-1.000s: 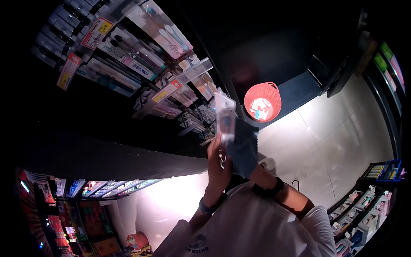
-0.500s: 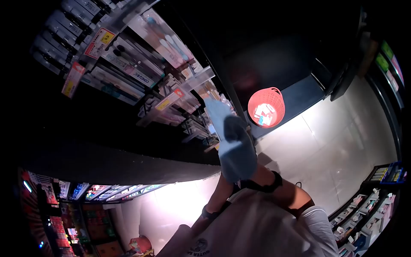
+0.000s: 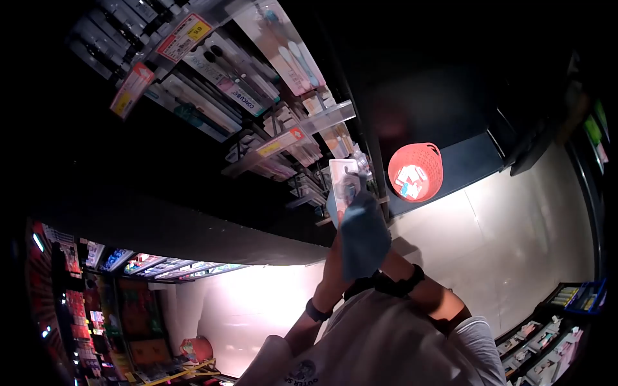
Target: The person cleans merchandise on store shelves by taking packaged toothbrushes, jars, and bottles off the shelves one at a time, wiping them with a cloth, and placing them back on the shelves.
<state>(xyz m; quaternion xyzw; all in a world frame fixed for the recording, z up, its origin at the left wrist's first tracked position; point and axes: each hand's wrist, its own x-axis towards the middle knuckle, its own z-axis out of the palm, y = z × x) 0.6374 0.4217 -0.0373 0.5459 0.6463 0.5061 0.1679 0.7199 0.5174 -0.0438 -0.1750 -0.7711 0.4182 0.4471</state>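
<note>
Two bare forearms come together at mid-picture, each with a dark band at the wrist, in front of a rack of packaged goods. The left hand (image 3: 340, 220) shows only in part, its fingers closed at the lower end of a clear-fronted package (image 3: 344, 182), which they appear to pinch. The package stands roughly upright, near the lower edge of the rack. A blue-grey cloth (image 3: 364, 241) covers the right hand and overlaps the package's lower part; whether the fingers beneath it are spread or pressed together cannot be told. Some of the cloth also shows at the package's left edge.

Toothbrush packs (image 3: 286, 51) hang higher on the rack, by red and yellow price tags (image 3: 184, 37). To the right of the package, well apart from the hands, a coral basket (image 3: 433, 168) sits on a dark ledge (image 3: 465, 164) with several small packets (image 3: 410, 181) inside.
</note>
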